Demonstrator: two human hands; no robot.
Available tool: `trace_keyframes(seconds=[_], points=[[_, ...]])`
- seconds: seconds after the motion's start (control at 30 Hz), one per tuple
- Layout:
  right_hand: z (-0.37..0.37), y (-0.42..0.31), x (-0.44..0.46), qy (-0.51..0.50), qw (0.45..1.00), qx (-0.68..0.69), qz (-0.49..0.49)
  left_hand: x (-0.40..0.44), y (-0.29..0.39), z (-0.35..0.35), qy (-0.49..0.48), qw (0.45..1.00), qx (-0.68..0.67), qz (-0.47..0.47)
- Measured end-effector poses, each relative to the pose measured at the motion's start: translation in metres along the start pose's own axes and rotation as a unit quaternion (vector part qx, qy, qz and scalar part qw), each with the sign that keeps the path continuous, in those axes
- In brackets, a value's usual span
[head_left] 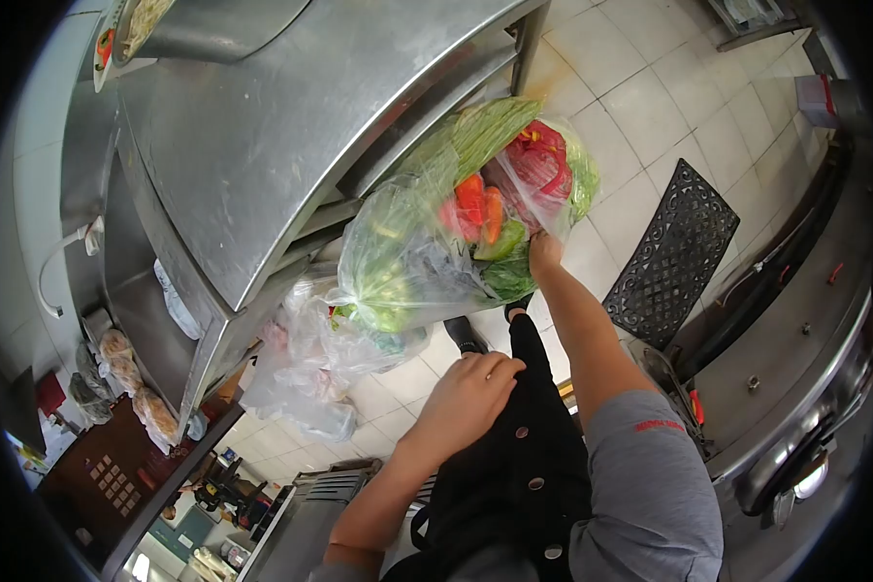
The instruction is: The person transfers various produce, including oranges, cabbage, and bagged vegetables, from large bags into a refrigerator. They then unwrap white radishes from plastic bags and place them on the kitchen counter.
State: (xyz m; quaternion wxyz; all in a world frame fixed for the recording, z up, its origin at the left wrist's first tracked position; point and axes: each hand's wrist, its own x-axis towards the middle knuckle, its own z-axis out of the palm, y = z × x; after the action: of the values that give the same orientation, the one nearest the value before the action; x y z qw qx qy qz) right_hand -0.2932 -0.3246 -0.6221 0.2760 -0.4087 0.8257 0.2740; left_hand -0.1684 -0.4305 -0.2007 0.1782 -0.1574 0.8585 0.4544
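Observation:
A large clear plastic bag (398, 257) of vegetables hangs or rests beside the metal table, above the floor. Through it show red and orange peppers (472, 202), leafy greens (509, 276), long green stalks (495, 131) and a red mesh bag (543, 160). At the bag's right side my right hand (545, 254) is closed on the plastic edge, its fingertips partly hidden. My left hand (470, 398) is held in front of my dark apron (514, 485), fingers curled together, with nothing visible in it and apart from the bag.
The steel table (281, 126) stands to the left, with a large pot (213, 29) on it. More plastic bags (310, 359) lie on the tiled floor by its leg. A black rubber mat (674, 252) and a steel counter (805, 388) are to the right.

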Motion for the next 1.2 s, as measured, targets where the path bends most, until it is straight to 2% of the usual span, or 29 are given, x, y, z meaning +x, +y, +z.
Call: trace_keyframes(seconds=[0.03, 0.07, 0.1, 0.17, 0.23, 0.27, 0.3, 0.37, 0.5, 0.6, 0.67, 0.73, 0.77, 0.8, 0.87, 0.9, 0.97, 1.07, 1.13, 1.17, 1.2], points=[[0.005, 0.003, -0.001, 0.118, 0.993, 0.008, -0.01, 0.002, -0.004, 0.001, 0.001, 1.0, 0.023, -0.005], [0.008, 0.004, 0.003, 0.118, 0.993, 0.007, -0.01, 0.003, -0.007, 0.003, -0.004, 0.998, 0.056, -0.014], [-0.013, 0.009, -0.001, 0.008, 0.998, 0.055, -0.01, 0.006, -0.007, 0.002, -0.003, 0.998, 0.055, -0.014], [-0.016, 0.008, 0.007, -0.102, 0.989, 0.104, -0.011, 0.01, -0.006, -0.001, 0.0, 0.997, 0.067, -0.024], [0.001, -0.009, 0.017, -0.114, 0.993, 0.018, 0.016, 0.008, -0.002, -0.001, -0.002, 0.997, 0.07, -0.033], [0.001, -0.007, 0.019, -0.113, 0.993, 0.02, 0.017, 0.008, -0.002, 0.001, -0.004, 0.997, 0.068, -0.037], [-0.017, 0.002, 0.013, -0.185, 0.981, 0.063, -0.011, 0.007, -0.001, 0.003, -0.006, 0.997, 0.065, -0.04], [-0.035, 0.009, 0.011, -0.252, 0.961, 0.105, -0.039, 0.005, 0.001, 0.007, -0.017, 0.997, 0.069, -0.043], [-0.047, -0.002, 0.027, -0.389, 0.916, 0.101, 0.005, -0.004, 0.004, 0.018, -0.049, 0.994, 0.091, -0.033], [-0.031, -0.021, 0.04, -0.436, 0.896, 0.077, 0.038, -0.011, 0.005, 0.025, -0.01, 0.994, 0.108, 0.018], [-0.007, -0.033, 0.053, -0.448, 0.89, 0.053, 0.064, -0.016, 0.006, 0.024, -0.002, 0.994, 0.108, 0.021], [-0.013, -0.035, 0.048, -0.472, 0.88, -0.044, -0.026, -0.019, 0.008, 0.021, 0.006, 0.994, 0.108, 0.025], [-0.013, -0.03, 0.045, -0.47, 0.881, -0.045, -0.024, -0.02, 0.008, 0.019, -0.018, 0.994, 0.109, 0.003], [-0.054, -0.007, 0.016, -0.401, 0.908, 0.109, 0.049, -0.021, 0.009, 0.017, -0.043, 0.993, 0.111, -0.019], [-0.09, 0.017, -0.018, -0.314, 0.905, 0.259, 0.121, -0.024, 0.006, 0.014, -0.035, 0.993, 0.111, -0.023], [-0.093, 0.026, -0.028, -0.251, 0.956, 0.145, -0.038, -0.025, 0.004, 0.014, -0.031, 0.993, 0.109, -0.029], [-0.098, 0.03, -0.047, -0.177, 0.965, 0.02, -0.193, -0.024, -0.008, 0.017, -0.023, 0.994, 0.103, -0.033], [-0.103, 0.027, -0.066, -0.099, 0.987, -0.002, -0.125, -0.019, -0.038, 0.029, -0.017, 0.995, 0.078, -0.061], [-0.107, 0.026, -0.08, -0.015, 0.99, 0.028, -0.138, -0.009, -0.074, 0.046, -0.047, 0.993, 0.044, -0.104], [-0.108, 0.029, -0.087, -0.017, 0.99, 0.028, -0.137, -0.003, -0.088, 0.056, -0.048, 0.993, 0.042, -0.103], [-0.109, 0.032, -0.094, 0.033, 0.985, 0.091, -0.14, 0.003, -0.101, 0.066, -0.033, 0.991, 0.024, -0.124]])
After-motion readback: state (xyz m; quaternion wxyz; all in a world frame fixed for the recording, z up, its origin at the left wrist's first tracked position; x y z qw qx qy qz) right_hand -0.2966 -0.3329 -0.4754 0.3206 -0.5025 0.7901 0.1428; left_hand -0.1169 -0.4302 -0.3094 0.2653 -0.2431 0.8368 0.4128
